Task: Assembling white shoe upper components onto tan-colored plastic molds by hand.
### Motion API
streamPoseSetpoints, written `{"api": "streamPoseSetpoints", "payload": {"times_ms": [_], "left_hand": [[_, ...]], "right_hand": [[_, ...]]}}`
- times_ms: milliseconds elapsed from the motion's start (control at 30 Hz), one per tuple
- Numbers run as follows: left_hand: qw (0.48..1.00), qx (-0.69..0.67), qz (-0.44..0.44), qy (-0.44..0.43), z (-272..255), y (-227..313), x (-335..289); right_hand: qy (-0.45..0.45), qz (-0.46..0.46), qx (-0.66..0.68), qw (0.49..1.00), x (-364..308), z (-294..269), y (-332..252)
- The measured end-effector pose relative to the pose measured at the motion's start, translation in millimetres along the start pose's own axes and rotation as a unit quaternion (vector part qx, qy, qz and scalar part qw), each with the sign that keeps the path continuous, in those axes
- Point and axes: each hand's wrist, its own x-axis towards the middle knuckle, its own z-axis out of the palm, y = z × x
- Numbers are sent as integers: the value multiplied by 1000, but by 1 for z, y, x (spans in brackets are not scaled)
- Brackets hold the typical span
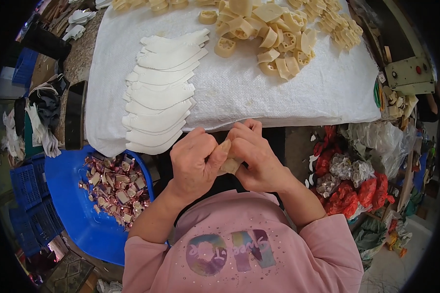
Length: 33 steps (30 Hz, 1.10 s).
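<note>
My left hand point(194, 158) and my right hand point(257, 157) meet in front of my chest, just off the near edge of the table. Both are closed with bent fingers around a small beige piece point(230, 166). Only its lower part shows between them, so its full shape is hidden. Beyond my left hand, white curved cut pieces point(159, 100) lie in an overlapping row on the white woven cloth point(259, 105). Farther back, a heap of beige moulded blocks point(271, 31), hollow and shaped like shoe heels, covers the cloth.
At my left, a blue basin point(66, 200) holds many small shiny pinkish and beige pieces point(120, 188). A dark phone point(75, 115) lies beside the cloth. Red and clear plastic bags point(344, 195) are piled at my right, below a control box point(410, 74) with buttons.
</note>
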Motion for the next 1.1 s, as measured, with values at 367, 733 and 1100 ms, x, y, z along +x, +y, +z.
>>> {"api": "streamPoseSetpoints", "payload": {"times_ms": [367,733,1100], "left_hand": [[995,-67,-55,56,-5,11,-8],[990,16,-15,139,-13,-7,-13],[989,-118,60,73,-3,15,-14]], "right_hand": [[91,-47,-47,994,4,2,5],[81,-58,-78,992,9,-29,-42],[192,202,498,821,-24,17,-5]]}}
